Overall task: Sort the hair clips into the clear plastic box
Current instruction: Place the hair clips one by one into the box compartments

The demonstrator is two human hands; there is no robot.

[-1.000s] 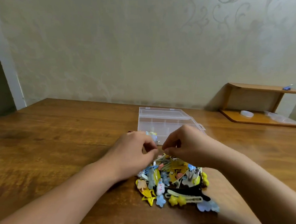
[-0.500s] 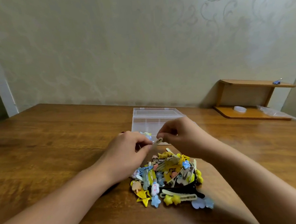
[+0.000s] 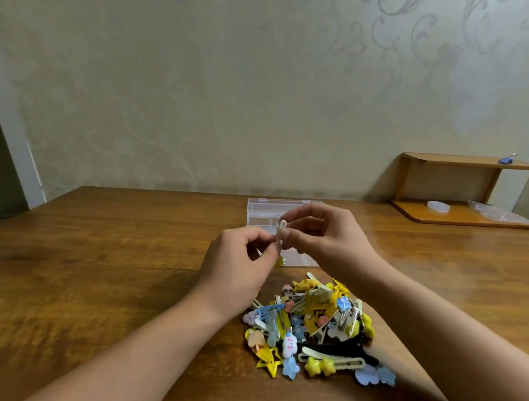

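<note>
- Both hands have risen from the pile in the last second: earlier they were low over the hair clips, now they sit at frame centre, in front of the clear plastic box point(image 3: 259, 213).
- The left hand point(image 3: 242, 262) and right hand point(image 3: 323, 240) are close together, each pinching one pale clip point(image 3: 281, 233), held roughly upright between the fingertips.
- That suggests one clip has been singled out and is being checked or closed before it goes into a compartment; which one I cannot tell.
- A small yellow piece point(image 3: 280, 261) shows in the box's near edge, just under the hands.
- The pile of hair clips point(image 3: 309, 323) lies on the desk point(image 3: 106, 254) at lower centre, nearly all unsorted.
- No brand, label or readable writing is visible anywhere.
</note>
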